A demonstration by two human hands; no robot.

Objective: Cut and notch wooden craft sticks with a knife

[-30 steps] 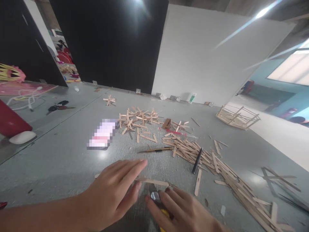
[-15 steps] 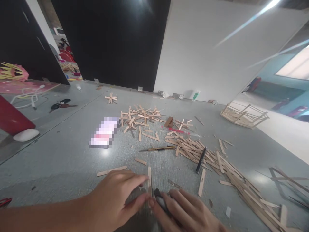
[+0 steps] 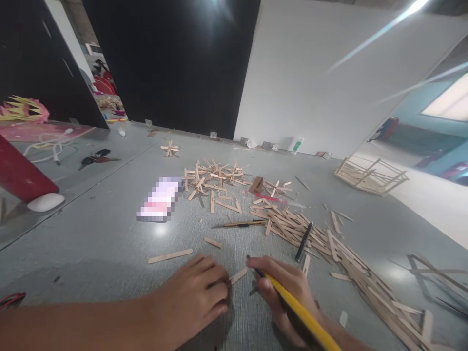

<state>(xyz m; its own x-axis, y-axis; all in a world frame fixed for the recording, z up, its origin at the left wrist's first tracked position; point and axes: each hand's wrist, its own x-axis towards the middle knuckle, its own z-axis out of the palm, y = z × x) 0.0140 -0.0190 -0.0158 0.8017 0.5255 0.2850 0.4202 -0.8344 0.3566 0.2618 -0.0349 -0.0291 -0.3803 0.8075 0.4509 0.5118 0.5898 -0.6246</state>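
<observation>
A craft stick (image 3: 239, 275) crosses the gap between the left hand (image 3: 197, 292) and right hand (image 3: 287, 292); the yellow cutter (image 3: 302, 314) slants nearside. Open surface separates phone (image 3: 159, 200) from lone stick (image 3: 170, 256). Slim knife (image 3: 241, 224), black pen (image 3: 304, 242) and stick pile (image 3: 351, 263) obstruct beyond.

A phone (image 3: 160, 200) with a pixelated screen lies on the grey worktop (image 3: 120, 243). To its left, a rounded white object (image 3: 46, 202) sits beside a red cylinder (image 3: 24, 170), near keys (image 3: 95, 159) and a white cable (image 3: 54, 145).

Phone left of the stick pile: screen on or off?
On: the phone shows bright white and pink, though pixelation hides what is on screen.
</observation>
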